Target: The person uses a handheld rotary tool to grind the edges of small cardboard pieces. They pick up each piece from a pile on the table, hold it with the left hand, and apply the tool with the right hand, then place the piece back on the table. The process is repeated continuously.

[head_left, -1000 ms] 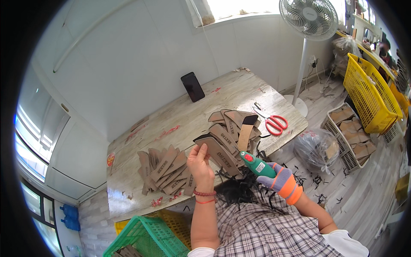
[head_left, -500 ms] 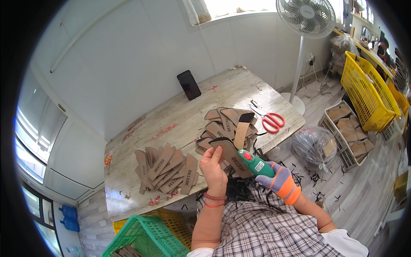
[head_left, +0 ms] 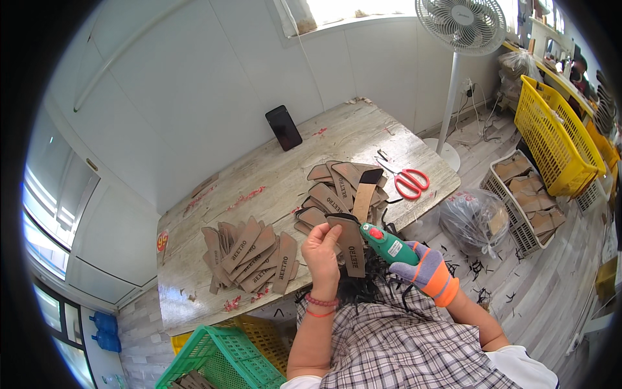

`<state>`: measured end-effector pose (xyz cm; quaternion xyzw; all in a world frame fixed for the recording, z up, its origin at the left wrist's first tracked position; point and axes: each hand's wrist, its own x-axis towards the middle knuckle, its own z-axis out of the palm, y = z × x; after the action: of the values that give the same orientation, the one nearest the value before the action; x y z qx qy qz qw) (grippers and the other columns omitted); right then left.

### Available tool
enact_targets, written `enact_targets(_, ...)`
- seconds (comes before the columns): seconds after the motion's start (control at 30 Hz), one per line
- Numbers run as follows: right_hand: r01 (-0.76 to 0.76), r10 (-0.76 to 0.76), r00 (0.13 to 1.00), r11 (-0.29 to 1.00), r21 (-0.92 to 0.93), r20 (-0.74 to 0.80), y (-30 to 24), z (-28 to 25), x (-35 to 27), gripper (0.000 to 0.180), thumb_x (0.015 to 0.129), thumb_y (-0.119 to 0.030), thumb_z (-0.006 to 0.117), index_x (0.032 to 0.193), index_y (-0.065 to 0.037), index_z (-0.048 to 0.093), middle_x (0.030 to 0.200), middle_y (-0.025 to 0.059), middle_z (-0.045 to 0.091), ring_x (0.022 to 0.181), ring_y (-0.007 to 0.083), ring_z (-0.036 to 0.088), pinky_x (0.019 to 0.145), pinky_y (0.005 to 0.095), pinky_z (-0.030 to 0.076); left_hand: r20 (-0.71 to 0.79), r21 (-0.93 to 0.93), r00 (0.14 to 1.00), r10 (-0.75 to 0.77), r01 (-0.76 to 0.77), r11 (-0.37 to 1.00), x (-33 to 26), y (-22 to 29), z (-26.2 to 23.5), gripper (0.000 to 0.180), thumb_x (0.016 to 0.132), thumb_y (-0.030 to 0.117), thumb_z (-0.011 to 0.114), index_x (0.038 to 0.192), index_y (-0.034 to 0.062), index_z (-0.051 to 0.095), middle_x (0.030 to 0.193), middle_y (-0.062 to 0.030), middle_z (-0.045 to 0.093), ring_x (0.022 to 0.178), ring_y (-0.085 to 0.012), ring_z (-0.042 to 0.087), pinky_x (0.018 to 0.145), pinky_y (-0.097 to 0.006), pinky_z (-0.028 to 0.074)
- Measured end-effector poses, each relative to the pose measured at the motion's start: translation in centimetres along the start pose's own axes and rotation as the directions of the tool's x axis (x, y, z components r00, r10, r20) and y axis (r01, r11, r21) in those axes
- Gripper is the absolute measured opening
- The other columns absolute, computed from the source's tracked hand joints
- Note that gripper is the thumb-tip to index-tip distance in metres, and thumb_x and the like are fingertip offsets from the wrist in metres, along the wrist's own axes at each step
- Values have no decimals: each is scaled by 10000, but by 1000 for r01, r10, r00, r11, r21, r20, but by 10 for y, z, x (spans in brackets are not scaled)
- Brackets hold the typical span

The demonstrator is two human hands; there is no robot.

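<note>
My left hand (head_left: 322, 251), bare with a red bead bracelet, pinches a brown insole-shaped leather piece (head_left: 350, 243) held upright over my lap. My right hand (head_left: 427, 271), in a purple and orange glove, grips a green electric cutting tool (head_left: 386, 243) whose tip touches the piece's upper edge. A black strip curls off the top of the piece. Behind it on the table lies a loose heap of uncut brown pieces (head_left: 340, 185). A fanned stack of similar pieces (head_left: 251, 255) rests to the left of my left hand.
Red-handled scissors (head_left: 409, 182) and a black phone (head_left: 284, 127) propped on the wall sit on the marbled table (head_left: 259, 175). A green crate (head_left: 217, 360) is at lower left. A standing fan (head_left: 461, 26), yellow basket (head_left: 551, 133), white crate and grey bag stand right.
The brown piece and both hands have come slightly lower and nearer to me, with the tool's tip still at the piece's edge. The view has shifted a little.
</note>
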<state>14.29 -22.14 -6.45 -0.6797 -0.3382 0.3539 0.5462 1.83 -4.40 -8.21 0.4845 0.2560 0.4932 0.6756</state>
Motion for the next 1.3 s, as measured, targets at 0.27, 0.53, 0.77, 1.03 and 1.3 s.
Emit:
enact_targets(0.27,76,-74,997,991,-110,22,4,-3,1,534,741,-349,797,1113,-16,610,740,39,649,624,73,579,593,241,489,46,164,998,45,-52,985,7,9,-5,84,868,31,636,924,-30,649,810,24,618,722,-38,520,657,-183,417)
enact_targets(0.53,92,-80,993,984,-152,83,5,-7,3,586,755,-302,797,1187,15,560,874,20,652,735,64,582,666,228,490,174,282,984,32,-81,956,7,11,-10,72,850,10,629,873,-54,652,763,37,556,709,-37,477,638,-188,386)
enact_targets(0.77,15,-9,994,998,-55,108,-6,-8,3,528,767,-273,785,1159,8,573,805,0,632,632,41,541,559,203,450,322,338,946,-39,-77,938,5,11,-13,73,845,-5,626,895,-44,663,799,31,576,725,-48,513,665,-182,403)
enact_targets(1.03,-32,30,999,998,52,35,-8,-7,2,516,779,-274,774,1155,14,569,800,7,640,628,43,551,557,206,449,185,491,966,181,-251,834,36,7,-22,110,846,49,637,903,-45,638,804,-23,596,768,-124,553,698,-238,445)
enact_targets(1.3,-13,13,1000,1000,21,-1,0,-6,-2,551,761,-306,787,1154,9,565,783,5,629,613,44,541,548,208,444,-217,-735,861,-459,165,658,29,-11,-64,70,860,53,586,881,-13,579,915,-132,625,883,-262,625,798,-408,530)
